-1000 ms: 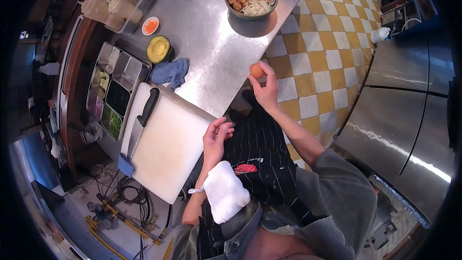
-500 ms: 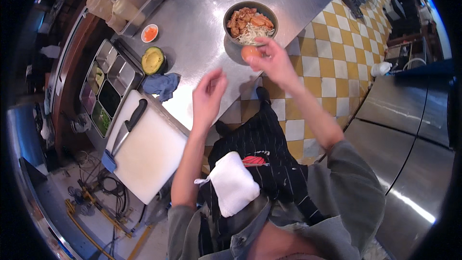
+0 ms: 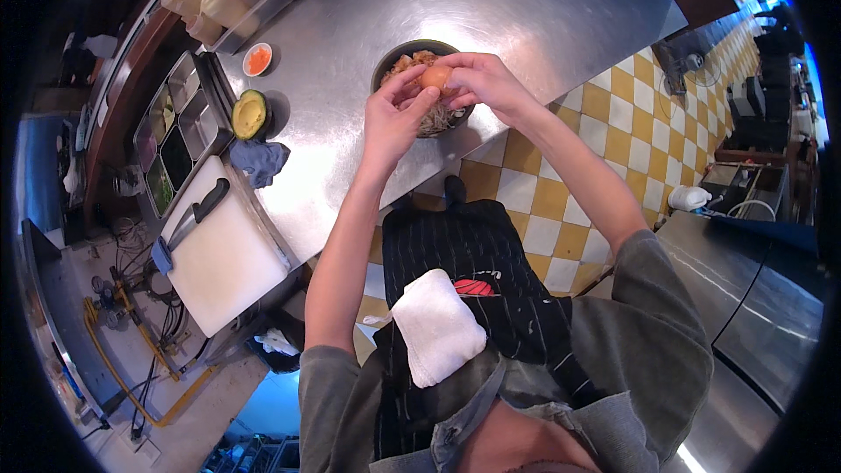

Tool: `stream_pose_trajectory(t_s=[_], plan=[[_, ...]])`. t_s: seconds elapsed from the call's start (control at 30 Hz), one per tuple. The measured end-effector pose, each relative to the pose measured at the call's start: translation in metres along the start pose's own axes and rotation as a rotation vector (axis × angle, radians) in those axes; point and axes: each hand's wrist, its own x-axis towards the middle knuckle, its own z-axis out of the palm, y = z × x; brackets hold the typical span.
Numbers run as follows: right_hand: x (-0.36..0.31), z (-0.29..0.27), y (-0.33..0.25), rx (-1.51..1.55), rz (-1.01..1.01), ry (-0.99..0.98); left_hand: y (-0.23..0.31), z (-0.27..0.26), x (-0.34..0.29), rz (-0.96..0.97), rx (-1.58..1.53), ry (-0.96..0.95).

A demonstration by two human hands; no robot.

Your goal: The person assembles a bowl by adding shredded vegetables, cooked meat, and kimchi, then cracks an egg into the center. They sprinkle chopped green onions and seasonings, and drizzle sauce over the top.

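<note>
- Left hand (image 3: 392,118) and right hand (image 3: 480,81) both pinch one brown egg (image 3: 434,77), fingertips closed around it (shell looks whole).
- Egg held directly above dark bowl (image 3: 392,63) of food on steel counter (image 3: 526,9).
- Halved avocado (image 3: 250,114), blue cloth (image 3: 258,160) to the left.

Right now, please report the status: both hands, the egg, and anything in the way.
Left hand and right hand both grip the egg. Egg held over the dark bowl of food. Nothing between egg and bowl.
</note>
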Motion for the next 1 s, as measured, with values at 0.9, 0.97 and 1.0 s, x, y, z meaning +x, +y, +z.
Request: stream_pose_trajectory(t_s=[0.9,0.97,1.0], plan=[[0.034,-0.032,0.0,-0.517,-0.194,0.201,0.036,-0.001,0.084,0.097,0.716,-0.234],[0.029,-0.027,0.001,-0.504,-0.179,0.218,0.032,-0.001,0.085,0.107,0.722,-0.247],[0.028,-0.027,0.002,-0.508,-0.181,0.24,0.03,-0.001,0.086,0.106,0.718,-0.255]])
